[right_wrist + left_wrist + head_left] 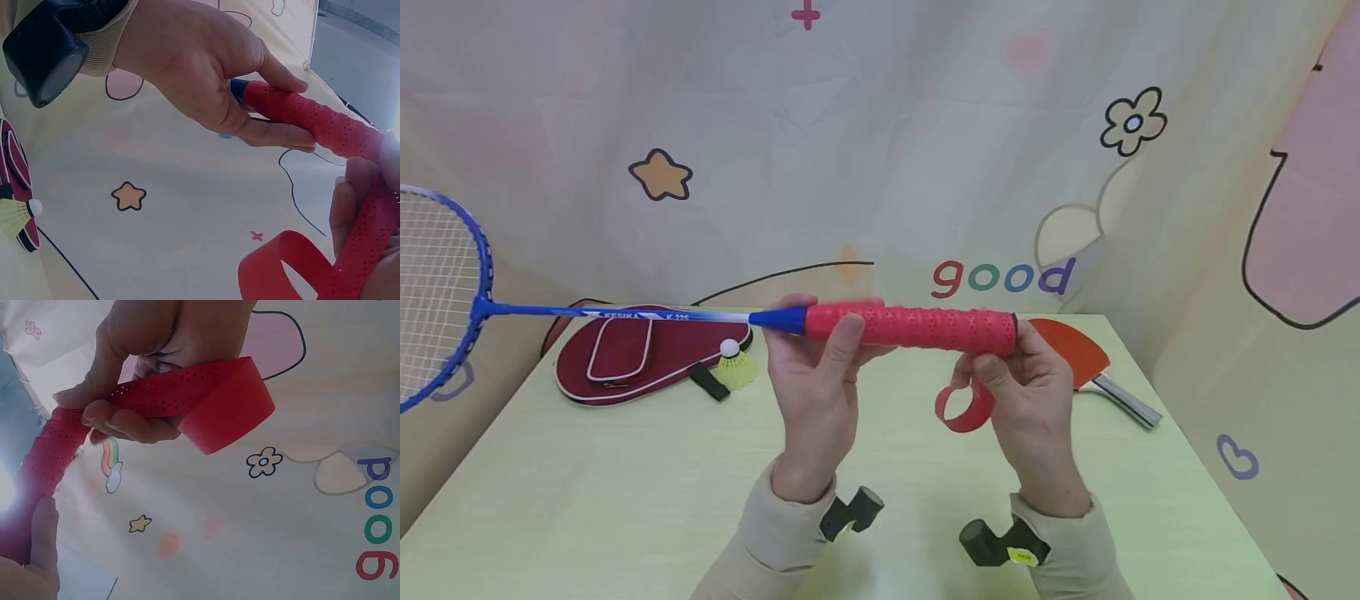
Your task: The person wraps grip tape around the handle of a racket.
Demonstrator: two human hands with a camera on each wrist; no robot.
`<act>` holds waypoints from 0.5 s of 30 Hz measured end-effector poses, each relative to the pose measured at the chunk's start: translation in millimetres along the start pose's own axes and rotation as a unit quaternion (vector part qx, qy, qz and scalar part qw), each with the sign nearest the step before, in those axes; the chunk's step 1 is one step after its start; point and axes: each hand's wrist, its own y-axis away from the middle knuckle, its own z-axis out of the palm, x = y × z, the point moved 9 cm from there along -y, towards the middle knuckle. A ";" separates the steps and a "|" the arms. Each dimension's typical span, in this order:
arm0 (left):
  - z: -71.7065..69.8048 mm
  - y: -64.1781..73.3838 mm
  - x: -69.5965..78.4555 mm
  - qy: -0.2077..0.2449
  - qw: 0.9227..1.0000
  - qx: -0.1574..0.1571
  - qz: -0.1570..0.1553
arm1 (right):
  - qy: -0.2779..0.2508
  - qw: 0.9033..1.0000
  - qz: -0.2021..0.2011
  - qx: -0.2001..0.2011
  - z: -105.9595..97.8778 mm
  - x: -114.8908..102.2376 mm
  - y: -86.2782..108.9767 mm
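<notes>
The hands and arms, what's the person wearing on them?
Both hands, left hand and right hand, are bare, no gloves. Each arm has a beige knit sleeve with a ribbed cuff. A black wrist camera is strapped under each wrist; the right one carries a yellow sticker.

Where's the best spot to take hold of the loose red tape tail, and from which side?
Pinch the flat strip of the red tape tail just below the handle's butt end, ahead of the curled loop, coming from below on the right hand side. There it is flat and taut; the loop hangs free and would likely buckle. The left hand steadies the handle.
</notes>
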 end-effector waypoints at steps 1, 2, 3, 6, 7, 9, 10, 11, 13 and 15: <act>-0.8 0.0 -0.4 -0.003 1.000 0.002 -0.001 | -0.003 1.000 -0.002 0.001 0.6 -0.2 0.2; -1.6 -0.2 -0.7 -0.005 1.000 0.005 -0.001 | -0.008 1.000 -0.002 0.002 1.2 -0.1 0.2; -2.0 -0.2 -0.6 -0.008 1.000 0.007 -0.001 | -0.009 1.000 -0.004 0.003 1.5 -0.2 0.4; -3.3 0.0 -0.7 -0.018 1.000 0.014 -0.004 | -0.012 1.000 -0.012 0.009 1.9 -0.6 0.9; -3.8 0.1 -1.1 -0.020 1.000 0.017 -0.006 | -0.012 1.000 -0.015 0.010 2.2 -1.1 1.0; -4.6 0.3 -1.8 -0.026 0.999 0.021 -0.010 | -0.014 1.000 -0.021 0.012 2.4 -1.7 1.2; -4.8 0.3 -2.4 -0.026 0.999 0.022 -0.012 | -0.015 1.000 -0.023 0.012 2.5 -2.1 1.2; -3.9 0.1 -3.0 -0.021 1.000 0.018 -0.015 | -0.014 0.999 -0.025 0.013 2.6 -2.5 1.3; -0.5 -0.3 -3.6 -0.003 1.000 0.004 -0.018 | -0.011 0.999 -0.025 0.018 2.4 -3.1 1.1; 3.3 -0.7 -3.5 0.016 1.000 -0.012 -0.018 | -0.006 0.999 -0.021 0.026 1.6 -3.4 0.8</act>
